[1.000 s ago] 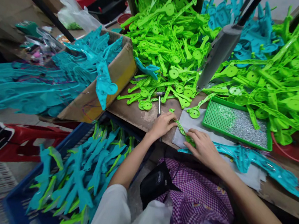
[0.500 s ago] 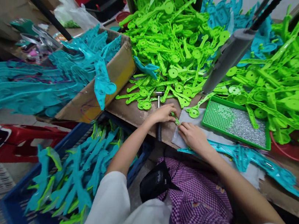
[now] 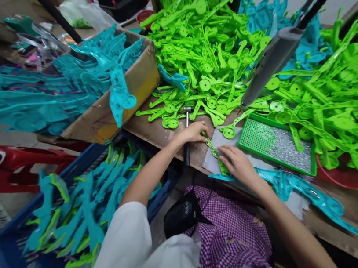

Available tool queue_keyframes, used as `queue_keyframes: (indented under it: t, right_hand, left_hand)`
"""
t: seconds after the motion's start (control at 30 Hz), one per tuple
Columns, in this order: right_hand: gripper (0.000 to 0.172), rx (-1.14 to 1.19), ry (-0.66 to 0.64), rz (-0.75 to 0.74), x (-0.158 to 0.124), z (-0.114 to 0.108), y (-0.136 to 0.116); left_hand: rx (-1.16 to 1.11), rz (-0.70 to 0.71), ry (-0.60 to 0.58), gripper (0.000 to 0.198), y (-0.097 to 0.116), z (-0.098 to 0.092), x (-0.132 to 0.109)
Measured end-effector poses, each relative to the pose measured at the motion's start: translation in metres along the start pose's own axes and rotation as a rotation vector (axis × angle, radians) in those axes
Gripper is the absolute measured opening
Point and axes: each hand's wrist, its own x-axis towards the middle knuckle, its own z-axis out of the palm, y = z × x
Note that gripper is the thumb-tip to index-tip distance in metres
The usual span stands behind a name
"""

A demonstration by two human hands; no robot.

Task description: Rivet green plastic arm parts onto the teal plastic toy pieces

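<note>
My left hand (image 3: 196, 132) pinches the upper end of a narrow green plastic arm piece (image 3: 211, 148) between thumb and fingers. That piece slants down over a grey cloth (image 3: 210, 162) at the bench edge. Beside its lower half is my right hand (image 3: 237, 162), fingers stretched out and loosely apart, the tips against or just next to it; contact is hard to tell. Under the right wrist lies a long blue plastic part (image 3: 284, 181). A hammer (image 3: 187, 138) rests left of my left hand, partly behind the forearm.
A green perforated tray (image 3: 243, 143) of small metal pieces stands right of the hands. Green parts (image 3: 201, 55) are heaped behind. A cardboard box (image 3: 138, 80) of blue parts is at left, above a blue crate (image 3: 9, 264). A grey tool (image 3: 267, 64) hangs over the bench.
My right hand has moved slightly right, its fingers loosening from the green piece. More of that piece now shows between the hands. The left hand keeps its pinch.
</note>
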Motion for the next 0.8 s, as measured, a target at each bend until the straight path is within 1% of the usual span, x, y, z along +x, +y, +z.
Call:
queue_keyframes:
  t: [0.07, 0.13, 0.3, 0.4, 0.5, 0.6, 0.7, 0.8]
  right_hand:
    - [0.034, 0.045, 0.052, 0.038, -0.008, -0.002, 0.000]
    - [0.032, 0.071, 0.076, 0.050, -0.013, -0.003, -0.001]
    - [0.030, 0.052, 0.123, 0.053, -0.020, -0.007, -0.004]
    - [0.030, 0.042, 0.162, 0.070, -0.026, -0.010, -0.005]
    - [0.030, 0.059, 0.188, 0.080, -0.030, -0.014, -0.007]
    - [0.030, 0.101, 0.215, 0.110, -0.033, -0.020, -0.009]
    - [0.030, 0.155, 0.243, 0.190, -0.038, -0.028, -0.010]
    - [0.028, 0.212, 0.315, 0.268, -0.041, -0.040, -0.011]
  left_hand:
    - [-0.012, -0.004, -0.010, 0.018, -0.003, -0.001, 0.003]
    - [-0.042, 0.005, -0.023, 0.019, -0.006, -0.002, 0.006]
    - [-0.168, 0.065, -0.065, 0.021, -0.015, -0.006, 0.005]
    - [-0.163, 0.069, -0.047, 0.017, -0.017, -0.006, 0.005]
    - [-0.095, 0.012, -0.032, 0.016, -0.013, -0.006, 0.011]
    - [-0.038, -0.077, -0.099, 0.018, -0.006, -0.007, 0.019]
    - [0.006, -0.190, -0.157, 0.020, 0.003, -0.009, 0.024]
    - [0.037, -0.245, -0.125, 0.020, 0.010, -0.006, 0.024]
